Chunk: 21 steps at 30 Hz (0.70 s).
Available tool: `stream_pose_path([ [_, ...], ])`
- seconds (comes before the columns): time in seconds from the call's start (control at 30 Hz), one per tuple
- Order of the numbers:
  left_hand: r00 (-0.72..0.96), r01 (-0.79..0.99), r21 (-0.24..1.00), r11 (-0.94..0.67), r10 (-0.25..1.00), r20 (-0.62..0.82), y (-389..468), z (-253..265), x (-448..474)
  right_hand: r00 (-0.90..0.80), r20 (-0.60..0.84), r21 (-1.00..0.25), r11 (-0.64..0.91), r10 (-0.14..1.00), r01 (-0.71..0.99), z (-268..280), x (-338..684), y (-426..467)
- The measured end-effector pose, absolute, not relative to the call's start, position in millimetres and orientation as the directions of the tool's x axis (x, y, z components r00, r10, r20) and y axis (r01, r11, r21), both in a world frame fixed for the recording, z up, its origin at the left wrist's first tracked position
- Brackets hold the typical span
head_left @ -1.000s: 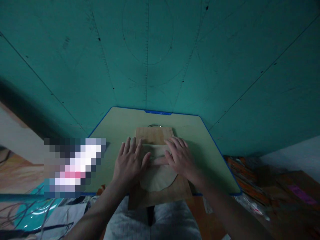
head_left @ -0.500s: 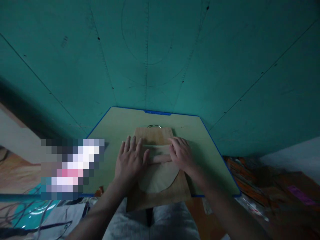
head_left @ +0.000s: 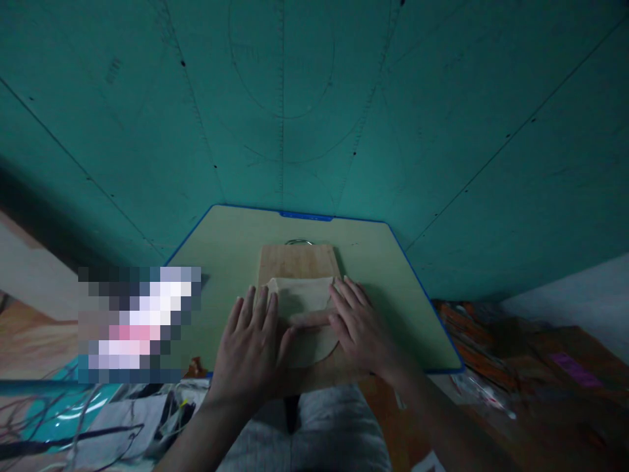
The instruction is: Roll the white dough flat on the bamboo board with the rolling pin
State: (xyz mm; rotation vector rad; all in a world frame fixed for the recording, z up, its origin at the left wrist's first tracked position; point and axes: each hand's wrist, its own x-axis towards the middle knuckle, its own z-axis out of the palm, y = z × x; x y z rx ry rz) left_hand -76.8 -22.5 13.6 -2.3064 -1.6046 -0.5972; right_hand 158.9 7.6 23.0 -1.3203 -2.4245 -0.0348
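Note:
A pale, flat sheet of dough (head_left: 307, 293) lies on a wooden cutting board (head_left: 295, 260) with a metal ring handle. Across the dough runs a slim wooden rolling pin (head_left: 314, 319); only its middle shows between my hands. My left hand (head_left: 249, 341) rests palm down over the pin's left end, its fingers stretched forward and the thumb pointing inward. Over the right end lies my right hand (head_left: 362, 324), also palm down with fingers extended. Both hands cover the pin's ends and the dough's side edges. The dough's rounded near edge shows between my wrists.
Under the board is a pale yellow tabletop (head_left: 393, 295) with blue edging, set against a green wall (head_left: 304, 131) with pencil marks. A blurred-out patch covers something at the left. Cables (head_left: 88, 419) lie lower left; cardboard (head_left: 555, 367) is stacked at the right.
Both hands and the rolling pin have come back toward me over the dough. More of the dough's far part now shows beyond the pin. The view has shifted slightly.

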Motion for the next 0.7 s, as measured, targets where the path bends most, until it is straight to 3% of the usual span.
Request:
stream_pose_path([
  [0.3,0.387,0.902,-0.047,-0.429,0.756,0.527,-51,5,-81,-0.507,0.324,-0.175,0.577,0.799,0.798,14,171,-21],
  [0.57,0.100,0.984,0.102,-0.143,0.935,0.342,74,32,-77,-0.261,0.341,-0.192,0.339,0.903,0.921,39,128,115],
  [0.7,0.133,0.977,0.108,-0.185,0.920,0.370,58,28,-77,-0.291,0.355,-0.184,0.371,0.889,0.910,35,132,97],
])
